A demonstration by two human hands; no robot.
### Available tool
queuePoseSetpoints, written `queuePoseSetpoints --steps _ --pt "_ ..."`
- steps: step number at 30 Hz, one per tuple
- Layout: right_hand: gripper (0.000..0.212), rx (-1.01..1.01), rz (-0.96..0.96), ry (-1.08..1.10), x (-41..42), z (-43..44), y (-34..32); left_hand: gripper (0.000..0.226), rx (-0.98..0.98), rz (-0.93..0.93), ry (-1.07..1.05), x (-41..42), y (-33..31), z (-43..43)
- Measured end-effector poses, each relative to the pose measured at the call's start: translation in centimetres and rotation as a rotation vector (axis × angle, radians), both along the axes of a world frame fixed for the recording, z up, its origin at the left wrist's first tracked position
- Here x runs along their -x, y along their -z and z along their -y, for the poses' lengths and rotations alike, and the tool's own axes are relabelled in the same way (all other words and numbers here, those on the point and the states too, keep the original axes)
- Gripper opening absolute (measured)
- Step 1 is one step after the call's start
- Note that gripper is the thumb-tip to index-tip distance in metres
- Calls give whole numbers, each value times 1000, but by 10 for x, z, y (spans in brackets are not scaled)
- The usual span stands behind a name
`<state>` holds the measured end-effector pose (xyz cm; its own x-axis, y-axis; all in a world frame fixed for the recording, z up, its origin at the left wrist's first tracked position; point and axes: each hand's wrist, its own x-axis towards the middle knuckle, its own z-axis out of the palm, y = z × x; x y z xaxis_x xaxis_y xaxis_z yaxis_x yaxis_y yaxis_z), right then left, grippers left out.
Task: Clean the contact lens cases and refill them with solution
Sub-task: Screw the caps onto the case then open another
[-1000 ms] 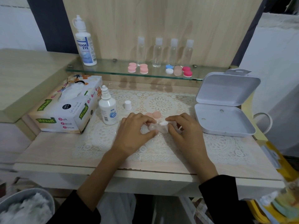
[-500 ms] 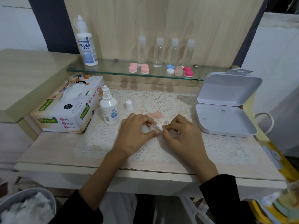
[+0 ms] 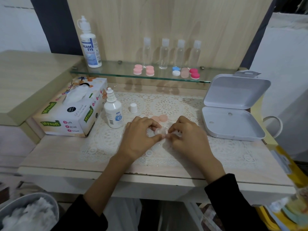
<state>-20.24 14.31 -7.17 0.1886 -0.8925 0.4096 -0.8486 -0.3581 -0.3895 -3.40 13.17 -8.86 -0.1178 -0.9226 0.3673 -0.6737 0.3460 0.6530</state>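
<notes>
A clear contact lens case [image 3: 160, 130] sits just above the lace mat, between both hands. My left hand [image 3: 140, 137] grips its left end with thumb and curled fingers. My right hand [image 3: 188, 139] pinches a small white wad of tissue [image 3: 175, 132] against the case's right side; the fingers hide most of the tissue. Two peach caps [image 3: 160, 118] lie on the mat just behind the hands. The small solution bottle [image 3: 114, 112] stands uncapped to the left, with its white cap [image 3: 133, 108] beside it.
A tissue box [image 3: 71, 112] lies at the left and an open white plastic box [image 3: 233, 114] at the right. The glass shelf [image 3: 116, 73] holds a large solution bottle [image 3: 90, 45], several clear bottles and coloured lens cases [image 3: 185, 72]. A bin of used tissue [image 3: 28, 214] is at the lower left.
My hands have drawn closer together around the case. The tissue that showed between them is now mostly tucked under my right fingers, and the case has turned slightly.
</notes>
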Motion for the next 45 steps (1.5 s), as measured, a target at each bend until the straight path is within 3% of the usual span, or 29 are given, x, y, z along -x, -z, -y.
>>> queuePoseSetpoints --steps 7,12,14,18,24,33,36,40,41,43,45 --pt "2 -120 141 -23 -1 9 5 30 -1 -14 -6 1 1 0" --pt "9 -115 207 -34 -1 7 15 28 -1 -31 -5 1 0 0" --pt "13 -153 367 -53 0 5 15 28 -6 -42 -8 1 0 0" --pt "9 -199 861 -83 3 -1 7 28 -14 -56 -14 1 1 0" --pt "6 -255 1003 -151 2 -5 6 28 3 -53 -8 0 0 -2" --pt "9 -169 697 -52 1 -1 7 31 -2 -50 -13 0 -1 -1" --pt "7 -247 757 -36 3 1 8 31 -1 -50 -15 1 -1 -2" --pt "10 -457 1001 -109 3 1 -1 29 -3 -49 -13 1 -2 -3" --pt "12 -474 953 -79 5 5 -5 29 -2 -47 -14 1 -2 -3" --pt "17 -471 639 5 8 14 -14 29 -3 -40 -15 1 -2 -3" --pt "18 -530 523 28 7 20 -24 31 -6 -36 -16 0 -1 -3"
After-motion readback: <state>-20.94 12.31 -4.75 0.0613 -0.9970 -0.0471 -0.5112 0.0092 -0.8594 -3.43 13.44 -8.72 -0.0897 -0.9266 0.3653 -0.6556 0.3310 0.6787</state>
